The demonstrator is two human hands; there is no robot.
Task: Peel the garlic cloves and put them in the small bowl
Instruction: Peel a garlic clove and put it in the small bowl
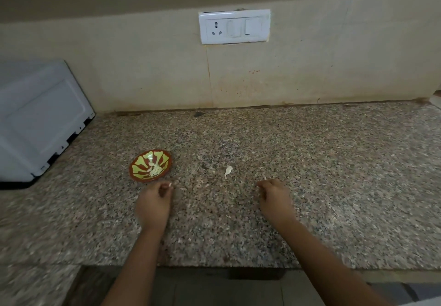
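White appliance, wall socket plate

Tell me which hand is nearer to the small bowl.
Left. The left hand, pinching a white piece, is just in front of the small bowl, near its rim. The right hand is well to the bowl's right, beyond the peel scrap.

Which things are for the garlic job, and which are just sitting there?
For the job: small bowl; garlic cloves inside it; left hand pinching a white bit; right hand; peel scrap on the counter.
Just sitting there: white appliance at the left; wall socket.
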